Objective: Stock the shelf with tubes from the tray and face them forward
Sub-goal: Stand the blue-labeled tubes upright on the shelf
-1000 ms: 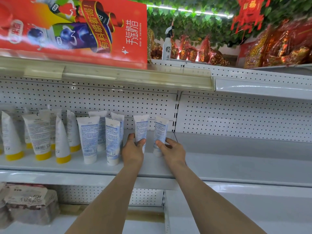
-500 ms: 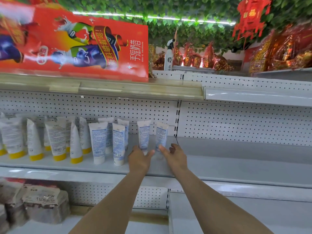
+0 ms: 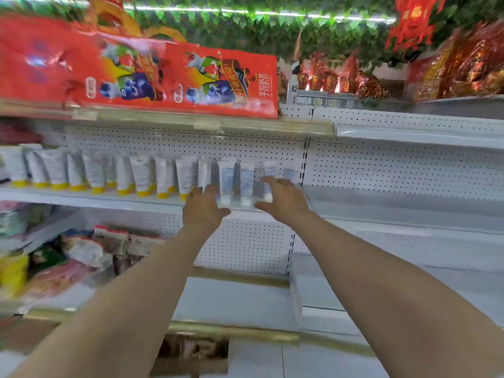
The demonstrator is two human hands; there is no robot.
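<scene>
Standing cap-down along the white metal shelf (image 3: pixel 395 211), a long row of white plastic tubes with yellow caps (image 3: pixel 140 175) runs from the left edge toward the middle. Just to the right of them stand a few white plastic tubes with blue print and white caps (image 3: pixel 226 180). Two are at the front and two more sit behind and to the right, close to the white perforated back panel (image 3: pixel 395 170). The printed faces of these tubes look outward, though motion blur makes the text unreadable.

The left hand (image 3: pixel 203 211) is held at the shelf's front edge, palm turned away and fingers spread apart, in front of the place where the yellow-capped row meets the white-capped tubes. It grips nothing. The right hand (image 3: pixel 283 203) is level with it and a little apart, fingers likewise straight and splayed, with its fingertips (image 3: pixel 268 180) overlapping the rear white-capped tubes. Whether they touch a tube cannot be told through the blur, but the fingers are not curled round anything. The two front white-capped tubes show in the gap between the hands. To the right of the hands the shelf runs on as bare metal.

On the shelf above lie large red printed cartons (image 3: pixel 218 85), with a white spray bottle (image 3: pixel 292 87) just beside them and red-and-gold wrapped packages (image 3: pixel 463 66) farther right. A green leaf garland (image 3: pixel 245 31) hangs across the top. Blurred bagged goods (image 3: pixel 81 252) fill the lower shelf at the left.
</scene>
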